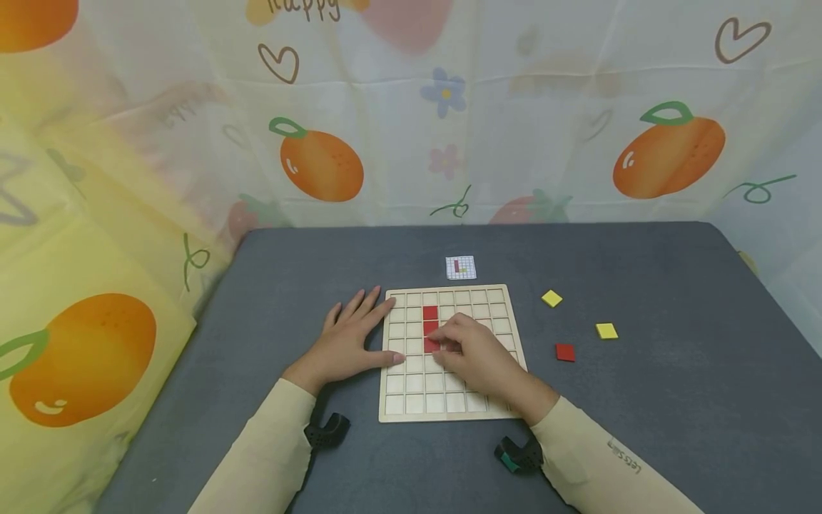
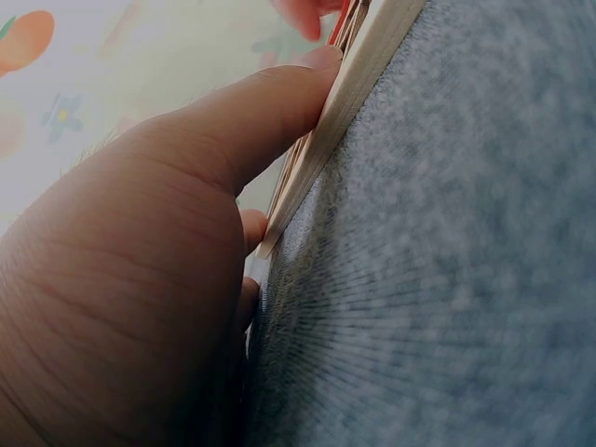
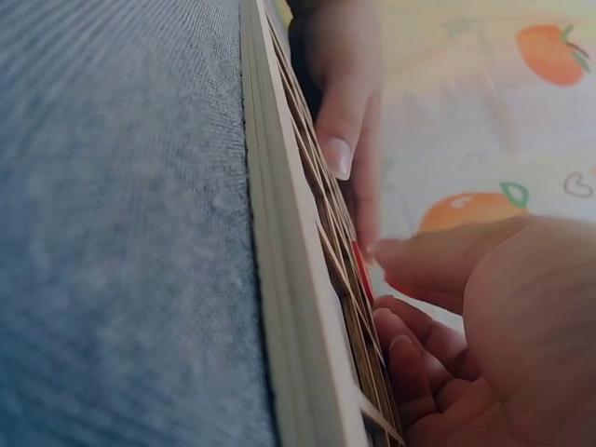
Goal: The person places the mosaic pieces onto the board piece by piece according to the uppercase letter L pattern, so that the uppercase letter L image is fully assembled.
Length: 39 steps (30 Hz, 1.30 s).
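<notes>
A light wooden grid board (image 1: 449,417) lies on the dark table. Down one of its columns runs a strip of red square tiles, the far red tile (image 1: 430,312) uppermost. My left hand (image 1: 347,343) is spread at the board's left side, its thumb (image 2: 303,88) and index fingertip resting on the frame. Over the board, my right hand (image 1: 478,353) has its thumb and index finger at the edges of the nearest red tile (image 1: 429,347) in the strip, pinching it at its cell. The other fingers (image 3: 410,358) of that hand are curled.
Right of the board lie a loose red tile (image 1: 565,353) and two yellow tiles, one farther back (image 1: 551,298) and one farther right (image 1: 606,331). Behind the board is a small card (image 1: 461,268) printed with a coloured grid. A patterned curtain (image 1: 398,107) hangs behind the table.
</notes>
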{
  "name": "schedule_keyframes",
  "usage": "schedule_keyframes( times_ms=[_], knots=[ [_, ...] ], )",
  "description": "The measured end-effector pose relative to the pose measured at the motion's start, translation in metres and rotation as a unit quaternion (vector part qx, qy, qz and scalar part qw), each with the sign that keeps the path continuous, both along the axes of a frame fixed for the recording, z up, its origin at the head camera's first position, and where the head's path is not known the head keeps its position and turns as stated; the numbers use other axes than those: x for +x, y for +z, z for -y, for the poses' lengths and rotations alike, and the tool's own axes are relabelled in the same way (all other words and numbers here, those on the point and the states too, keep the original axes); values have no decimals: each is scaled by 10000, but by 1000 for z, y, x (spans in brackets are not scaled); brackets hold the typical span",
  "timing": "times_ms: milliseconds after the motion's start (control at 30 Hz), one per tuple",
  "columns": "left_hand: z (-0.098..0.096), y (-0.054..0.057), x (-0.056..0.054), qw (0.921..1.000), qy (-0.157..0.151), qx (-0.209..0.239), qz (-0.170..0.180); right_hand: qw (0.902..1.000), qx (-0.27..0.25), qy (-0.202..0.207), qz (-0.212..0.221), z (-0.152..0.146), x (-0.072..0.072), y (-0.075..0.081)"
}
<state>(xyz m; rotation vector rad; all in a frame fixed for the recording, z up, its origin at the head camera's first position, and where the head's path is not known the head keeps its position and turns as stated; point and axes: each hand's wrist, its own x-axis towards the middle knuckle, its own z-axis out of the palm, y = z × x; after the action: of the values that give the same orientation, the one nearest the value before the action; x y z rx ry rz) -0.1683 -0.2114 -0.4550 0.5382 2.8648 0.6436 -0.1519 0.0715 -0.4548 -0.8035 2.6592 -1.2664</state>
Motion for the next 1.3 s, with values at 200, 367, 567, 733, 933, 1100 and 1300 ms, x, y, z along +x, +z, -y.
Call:
schedule_keyframes(
  times_ms=[200, 367, 567, 733, 933, 1100, 1300],
  knots=[
    [0, -2, 0, 10000, 9, -34, -5, 9994, -259, 48, 224, -3, 2, 1],
    [0, -5, 0, 10000, -19, -25, 3, 9960, -726, 77, 506, -7, 3, 7],
    [-1, -5, -1, 10000, -9, -51, 1, 9897, -1212, 31, 763, -17, 6, 18],
    [-1, -4, -1, 10000, -47, -17, -23, 9867, -1443, -12, 745, -29, 7, 21],
    [2, -3, 0, 9999, -86, 40, -41, 9867, -1474, -192, 664, -50, 7, 18],
    [2, -3, 0, 10000, -61, 21, -24, 9860, -1463, -388, 697, -71, 6, 15],
    [1, -1, 0, 10000, -48, 27, 28, 9833, -1632, -543, 591, -98, 4, 14]
  ],
)
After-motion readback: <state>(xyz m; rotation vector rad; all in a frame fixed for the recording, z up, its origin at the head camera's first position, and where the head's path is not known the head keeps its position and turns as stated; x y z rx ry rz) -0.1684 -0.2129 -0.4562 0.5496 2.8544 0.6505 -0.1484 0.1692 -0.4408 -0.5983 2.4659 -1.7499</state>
